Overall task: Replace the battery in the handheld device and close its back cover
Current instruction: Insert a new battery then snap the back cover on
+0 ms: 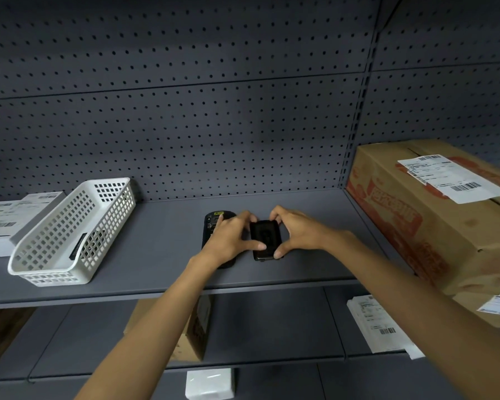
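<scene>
Black back cover (265, 240), probably off the handheld device (214, 226), sits pinched between left hand (231, 239) and right hand (298, 230) above the shelf (156, 255).

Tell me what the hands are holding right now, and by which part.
Both hands grip one small black rectangular piece, likely the battery or back cover: the left hand at its left edge, the right hand at its right edge, thumbs near, fingers far.
</scene>
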Demonstrator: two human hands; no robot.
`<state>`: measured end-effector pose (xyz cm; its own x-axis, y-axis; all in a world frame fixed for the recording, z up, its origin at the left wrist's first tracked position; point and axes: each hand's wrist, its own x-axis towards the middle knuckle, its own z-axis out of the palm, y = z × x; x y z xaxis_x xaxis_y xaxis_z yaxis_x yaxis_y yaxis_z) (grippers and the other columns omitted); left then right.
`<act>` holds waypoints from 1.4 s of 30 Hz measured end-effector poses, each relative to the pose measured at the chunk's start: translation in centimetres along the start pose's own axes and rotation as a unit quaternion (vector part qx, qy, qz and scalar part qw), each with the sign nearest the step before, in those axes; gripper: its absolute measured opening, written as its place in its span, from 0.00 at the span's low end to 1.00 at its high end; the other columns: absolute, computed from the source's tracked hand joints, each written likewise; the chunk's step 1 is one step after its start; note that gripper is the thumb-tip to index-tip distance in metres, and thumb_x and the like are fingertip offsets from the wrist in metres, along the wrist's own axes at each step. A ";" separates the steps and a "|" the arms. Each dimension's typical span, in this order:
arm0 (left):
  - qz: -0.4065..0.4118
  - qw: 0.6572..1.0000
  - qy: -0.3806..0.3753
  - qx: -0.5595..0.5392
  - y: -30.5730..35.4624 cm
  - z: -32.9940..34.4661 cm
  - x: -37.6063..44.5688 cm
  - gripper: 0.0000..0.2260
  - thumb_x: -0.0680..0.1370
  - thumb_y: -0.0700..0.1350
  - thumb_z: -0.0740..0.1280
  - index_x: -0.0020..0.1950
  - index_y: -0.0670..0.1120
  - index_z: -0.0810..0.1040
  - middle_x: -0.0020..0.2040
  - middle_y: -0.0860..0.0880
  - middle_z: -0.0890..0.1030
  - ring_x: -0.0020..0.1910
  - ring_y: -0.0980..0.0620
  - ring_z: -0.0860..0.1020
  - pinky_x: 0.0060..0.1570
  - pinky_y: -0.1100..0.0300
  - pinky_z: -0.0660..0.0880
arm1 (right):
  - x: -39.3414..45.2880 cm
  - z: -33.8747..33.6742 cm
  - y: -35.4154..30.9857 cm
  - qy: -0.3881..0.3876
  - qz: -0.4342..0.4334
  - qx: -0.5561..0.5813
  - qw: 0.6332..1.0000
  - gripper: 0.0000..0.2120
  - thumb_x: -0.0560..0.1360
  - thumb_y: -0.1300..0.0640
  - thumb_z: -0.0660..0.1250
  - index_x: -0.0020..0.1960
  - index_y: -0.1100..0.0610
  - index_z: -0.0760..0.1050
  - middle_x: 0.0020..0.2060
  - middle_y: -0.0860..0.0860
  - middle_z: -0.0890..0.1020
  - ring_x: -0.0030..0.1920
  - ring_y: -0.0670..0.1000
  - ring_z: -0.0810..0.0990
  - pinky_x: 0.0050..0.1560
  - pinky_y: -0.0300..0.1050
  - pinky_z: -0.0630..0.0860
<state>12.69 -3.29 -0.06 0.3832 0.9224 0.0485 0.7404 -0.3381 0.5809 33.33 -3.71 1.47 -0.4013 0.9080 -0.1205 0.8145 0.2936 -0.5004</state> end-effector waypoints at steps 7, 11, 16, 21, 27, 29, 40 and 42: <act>-0.002 0.989 0.122 -0.082 0.9 -0.4 -0.8 0.06 0.77 0.42 0.70 0.53 0.47 0.77 0.37 0.50 0.77 0.40 0.46 0.81 0.49 0.51 0.78 | 0.3 0.6 -1.3 0.099 -0.019 0.092 0.991 0.20 0.70 0.62 0.75 0.56 0.54 0.69 0.51 0.51 0.75 0.44 0.52 0.81 0.51 0.54 0.80; -0.012 0.982 0.147 -0.117 0.7 -1.4 -1.1 0.08 0.77 0.43 0.71 0.55 0.49 0.78 0.40 0.47 0.82 0.41 0.48 0.83 0.50 0.54 0.78 | 1.0 -0.1 -2.4 0.140 -0.035 0.112 0.983 0.14 0.73 0.63 0.72 0.55 0.55 0.71 0.47 0.47 0.76 0.40 0.49 0.82 0.50 0.50 0.81; -0.008 0.977 0.181 -0.117 -0.1 -3.5 -1.6 0.11 0.78 0.45 0.70 0.59 0.54 0.78 0.46 0.48 0.81 0.41 0.47 0.83 0.46 0.56 0.79 | 2.1 -0.8 -4.7 0.156 -0.052 0.109 0.980 0.16 0.73 0.62 0.72 0.57 0.54 0.71 0.51 0.47 0.75 0.40 0.47 0.82 0.50 0.45 0.78; -0.011 0.974 0.199 -0.105 -1.7 -5.2 -2.4 0.13 0.78 0.46 0.70 0.61 0.56 0.77 0.47 0.48 0.80 0.41 0.47 0.82 0.50 0.54 0.80 | 3.4 -0.4 -6.8 0.148 -0.071 0.122 0.979 0.20 0.74 0.62 0.72 0.62 0.53 0.69 0.51 0.48 0.75 0.38 0.44 0.81 0.50 0.42 0.77; -0.013 0.976 0.204 -0.082 -3.7 -6.4 -3.3 0.10 0.78 0.47 0.69 0.58 0.56 0.77 0.47 0.48 0.81 0.41 0.50 0.82 0.50 0.55 0.79 | 4.8 0.4 -8.6 0.138 -0.080 0.123 0.980 0.23 0.73 0.62 0.73 0.64 0.52 0.69 0.50 0.48 0.75 0.38 0.43 0.81 0.51 0.44 0.78; -0.017 0.976 0.202 -0.078 -4.2 -6.7 -3.5 0.08 0.78 0.47 0.69 0.57 0.54 0.78 0.47 0.48 0.81 0.39 0.51 0.82 0.46 0.56 0.78 | 5.2 0.6 -9.1 0.133 -0.080 0.122 0.980 0.23 0.73 0.62 0.73 0.64 0.52 0.69 0.49 0.47 0.76 0.38 0.44 0.81 0.50 0.44 0.78; -0.011 0.978 0.185 -0.091 -5.9 -7.2 -3.8 0.10 0.78 0.45 0.69 0.59 0.53 0.77 0.46 0.46 0.80 0.39 0.49 0.83 0.45 0.60 0.76 | 6.2 1.4 -9.9 0.117 -0.068 0.118 0.984 0.25 0.72 0.61 0.74 0.65 0.51 0.68 0.49 0.48 0.76 0.38 0.43 0.81 0.48 0.42 0.77; -0.010 0.979 0.180 -0.095 -6.0 -7.1 -3.7 0.11 0.78 0.45 0.70 0.59 0.52 0.76 0.46 0.46 0.80 0.38 0.49 0.83 0.42 0.65 0.75 | 6.2 1.5 -9.7 0.113 -0.064 0.120 0.984 0.26 0.71 0.61 0.74 0.65 0.51 0.68 0.48 0.46 0.76 0.38 0.44 0.81 0.49 0.43 0.78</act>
<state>2.90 -3.38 2.08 0.1252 0.9460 0.2989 0.6169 -0.3102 0.7233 22.27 -1.37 4.31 -0.3684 0.9194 0.1379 0.6301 0.3560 -0.6901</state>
